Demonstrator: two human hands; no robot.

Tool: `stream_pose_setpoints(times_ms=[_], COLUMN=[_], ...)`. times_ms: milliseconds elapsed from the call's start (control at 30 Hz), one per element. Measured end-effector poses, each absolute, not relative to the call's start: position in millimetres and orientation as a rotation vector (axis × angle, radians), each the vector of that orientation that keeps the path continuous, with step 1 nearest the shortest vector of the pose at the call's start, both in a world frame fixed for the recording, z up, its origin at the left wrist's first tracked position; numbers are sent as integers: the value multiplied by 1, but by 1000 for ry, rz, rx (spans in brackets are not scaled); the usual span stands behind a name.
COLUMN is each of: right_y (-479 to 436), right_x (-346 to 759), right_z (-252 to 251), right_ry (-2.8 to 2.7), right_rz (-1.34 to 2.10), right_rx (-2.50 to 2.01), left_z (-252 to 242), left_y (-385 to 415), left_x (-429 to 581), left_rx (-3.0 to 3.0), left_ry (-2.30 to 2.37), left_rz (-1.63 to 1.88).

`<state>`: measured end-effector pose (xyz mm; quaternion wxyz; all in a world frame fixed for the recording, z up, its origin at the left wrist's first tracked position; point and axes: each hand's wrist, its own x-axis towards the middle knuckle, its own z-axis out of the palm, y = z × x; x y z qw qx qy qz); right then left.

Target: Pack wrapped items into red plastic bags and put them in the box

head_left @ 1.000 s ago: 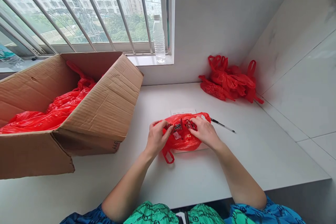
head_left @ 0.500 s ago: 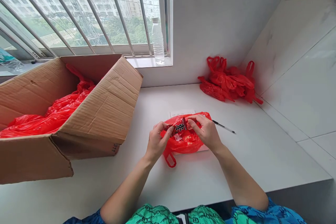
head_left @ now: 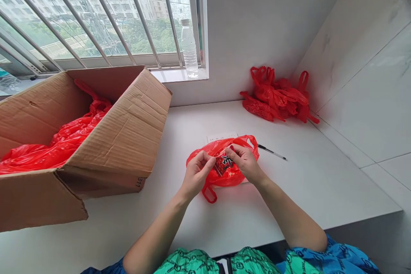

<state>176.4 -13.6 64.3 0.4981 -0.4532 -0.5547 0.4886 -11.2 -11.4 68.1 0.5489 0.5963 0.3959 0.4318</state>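
A small red and black snack packet (head_left: 224,163) with white lettering is held up in front of me, tilted. My right hand (head_left: 246,163) pinches its upper right corner between thumb and fingers. At its upper left edge, my left hand (head_left: 198,174) is closed in a pinch on the packet; the exact grip is partly hidden by the fingers. Just beneath both hands spreads a thin red plastic bag (head_left: 237,177), one handle loop lying toward me. What is inside the bag is mostly covered by the packet and hands.
On the left stands an open cardboard box (head_left: 118,137) holding red plastic bags (head_left: 69,137). More crumpled red bags (head_left: 278,96) lie against the back wall. A pen (head_left: 272,153) and white paper (head_left: 221,137) are by the bag. A clear bottle (head_left: 189,51) stands on the sill.
The packet has turned from lying level to a slant, its right corner raised. My left hand has shifted slightly right and its fingers have regripped. The camera view has moved a little.
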Motion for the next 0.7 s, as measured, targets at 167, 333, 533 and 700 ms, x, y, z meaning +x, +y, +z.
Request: stream_pose_setpoints(times_ms=[167, 333, 533, 700], right_y=[-18, -17, -11, -13], right_x=[176, 184, 187, 186], right_z=[74, 74, 62, 62], right_ry=[-1322, -1352, -1351, -1403], right_rz=[1291, 1280, 1227, 1263], right_rx=[-1065, -1135, -1135, -1116], left_z=[71, 68, 69, 70], left_y=[-14, -11, -12, -15], left_x=[-10, -12, -10, -7], left_rx=[1344, 1338, 1340, 1371], left_ry=[908, 952, 936, 904], left_rz=[1004, 1048, 919, 755])
